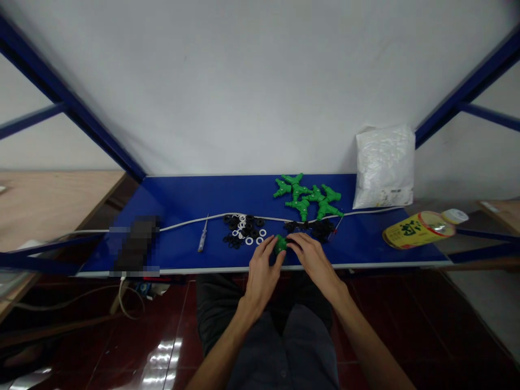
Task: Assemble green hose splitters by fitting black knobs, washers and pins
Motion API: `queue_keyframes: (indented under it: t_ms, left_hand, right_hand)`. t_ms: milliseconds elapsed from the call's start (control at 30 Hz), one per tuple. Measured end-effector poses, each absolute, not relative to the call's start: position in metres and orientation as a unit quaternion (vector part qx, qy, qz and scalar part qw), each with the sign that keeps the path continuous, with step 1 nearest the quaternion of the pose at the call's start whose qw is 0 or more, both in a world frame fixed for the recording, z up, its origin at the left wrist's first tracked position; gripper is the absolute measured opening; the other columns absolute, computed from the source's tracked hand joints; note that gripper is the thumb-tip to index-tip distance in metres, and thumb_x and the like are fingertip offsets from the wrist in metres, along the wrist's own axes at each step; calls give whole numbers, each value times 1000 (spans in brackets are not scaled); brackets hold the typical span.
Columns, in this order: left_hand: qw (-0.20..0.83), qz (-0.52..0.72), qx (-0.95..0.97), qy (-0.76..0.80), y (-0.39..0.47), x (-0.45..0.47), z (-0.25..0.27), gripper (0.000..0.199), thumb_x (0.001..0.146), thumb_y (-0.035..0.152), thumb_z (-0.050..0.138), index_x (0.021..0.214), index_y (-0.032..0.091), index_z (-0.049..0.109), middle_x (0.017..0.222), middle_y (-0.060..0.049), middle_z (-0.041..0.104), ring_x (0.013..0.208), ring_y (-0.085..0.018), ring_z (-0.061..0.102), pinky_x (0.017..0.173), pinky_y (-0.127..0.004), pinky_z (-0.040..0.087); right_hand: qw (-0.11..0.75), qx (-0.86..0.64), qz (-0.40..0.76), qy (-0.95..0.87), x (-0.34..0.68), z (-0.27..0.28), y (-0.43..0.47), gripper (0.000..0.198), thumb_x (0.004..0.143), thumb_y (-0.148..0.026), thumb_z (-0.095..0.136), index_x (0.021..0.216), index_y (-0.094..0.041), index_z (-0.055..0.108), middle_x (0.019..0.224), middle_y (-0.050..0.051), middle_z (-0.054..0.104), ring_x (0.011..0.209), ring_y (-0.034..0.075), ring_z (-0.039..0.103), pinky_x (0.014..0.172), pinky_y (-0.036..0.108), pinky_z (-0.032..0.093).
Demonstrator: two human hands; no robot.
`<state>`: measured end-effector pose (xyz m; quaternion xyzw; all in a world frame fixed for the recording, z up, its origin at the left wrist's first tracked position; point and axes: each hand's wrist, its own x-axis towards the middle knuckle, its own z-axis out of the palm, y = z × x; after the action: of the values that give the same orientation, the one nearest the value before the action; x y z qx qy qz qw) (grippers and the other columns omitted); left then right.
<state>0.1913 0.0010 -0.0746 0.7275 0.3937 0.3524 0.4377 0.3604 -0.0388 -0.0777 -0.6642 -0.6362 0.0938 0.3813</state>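
Observation:
A green plastic hose fitting (280, 245) is between my hands near the front edge of the blue table (174, 195). My left hand (262, 271) grips it from the left, thumb and fingers closed round it. At its right side my right hand (314, 261) has its fingers pinched together; whatever they hold is hidden. Several green Y-shaped fittings (300, 207) lie in a group behind my hands. White ring washers (249, 241) and black rubber rings (233, 223) are scattered left of the fitting. Small black parts (322, 230) are heaped just beyond my right hand.
A screwdriver (202, 235) with a clear handle lies left of the rings. One white cable (190, 221) crosses the table. At the right are a white plastic package (384, 168) and a yellow-labelled bottle (420, 230) on its side. A blurred dark object (137, 244) is at left.

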Motion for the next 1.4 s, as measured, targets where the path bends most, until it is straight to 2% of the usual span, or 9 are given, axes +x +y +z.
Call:
queue_keyframes:
  t_ms: [133, 300, 400, 467, 667, 933, 1133, 1267, 1400]
  left_hand:
    - [353, 364, 767, 393, 3, 190, -84, 43, 94, 30, 66, 137, 28, 62, 143, -10, 59, 132, -29, 53, 115, -49, 41]
    - [297, 365, 801, 370, 10, 192, -96, 37, 96, 26, 63, 132, 29, 63, 138, -10, 59, 128, -28, 55, 112, -48, 45]
    - [274, 372, 809, 364, 12, 192, -100, 35, 96, 23, 63, 131, 27, 62, 136, -9, 60, 126, -25, 57, 110, -45, 48]
    - [268, 369, 814, 361, 12, 192, -101, 36, 95, 22, 64, 131, 26, 61, 136, -9, 60, 126, -25, 57, 110, -44, 49]
    - [291, 360, 812, 356, 16, 190, -99, 38, 95, 21, 66, 132, 27, 59, 137, -8, 60, 128, -24, 58, 111, -44, 49]
    - [288, 374, 804, 360, 19, 193, -92, 38, 92, 28, 71, 129, 25, 62, 134, -7, 64, 121, -24, 59, 109, -43, 47]
    - [280, 351, 828, 337, 30, 200, -87, 37, 91, 37, 73, 126, 27, 68, 124, -4, 74, 108, -25, 60, 98, -44, 49]
    - [292, 331, 838, 322, 33, 202, -89, 25, 94, 33, 69, 118, 28, 74, 117, -3, 77, 104, -25, 63, 95, -45, 48]
    - [306, 331, 835, 317, 34, 201, -91, 22, 95, 32, 68, 115, 28, 75, 113, -3, 78, 99, -23, 65, 90, -43, 49]
  right_hand:
    - [389, -660, 89, -636, 352, -79, -29, 21, 96, -21, 57, 106, -24, 75, 100, 8, 77, 89, 24, 75, 83, 38, 62]
    - [391, -684, 57, -613, 368, -75, -59, 26, 98, -31, 57, 118, -23, 73, 118, 9, 75, 105, 24, 72, 96, 40, 58]
    - [372, -731, 28, -571, 394, -75, -88, 29, 100, -37, 54, 109, -19, 75, 105, 12, 76, 96, 27, 73, 89, 41, 57]
    - [349, -751, 26, -559, 406, -78, -98, 33, 101, -40, 51, 104, -18, 75, 99, 13, 75, 91, 27, 72, 86, 41, 57]
    - [290, -785, 41, -546, 415, -89, -92, 35, 102, -36, 44, 108, -16, 73, 100, 15, 70, 90, 29, 68, 86, 43, 52]
    - [253, -785, 112, -554, 424, -70, -79, 22, 94, -31, 49, 83, -22, 65, 84, 9, 64, 75, 26, 63, 74, 40, 49]
    - [299, -768, 185, -535, 411, -62, -65, 16, 90, -36, 56, 85, -22, 64, 82, 7, 70, 77, 25, 69, 76, 38, 53]
    - [348, -725, 264, -533, 394, -56, -50, 25, 92, -45, 60, 94, -21, 69, 86, 5, 75, 80, 21, 73, 79, 34, 57]
    - [371, -685, 318, -540, 381, -48, -37, 32, 91, -50, 63, 92, -20, 73, 80, 4, 75, 72, 19, 72, 70, 29, 58]
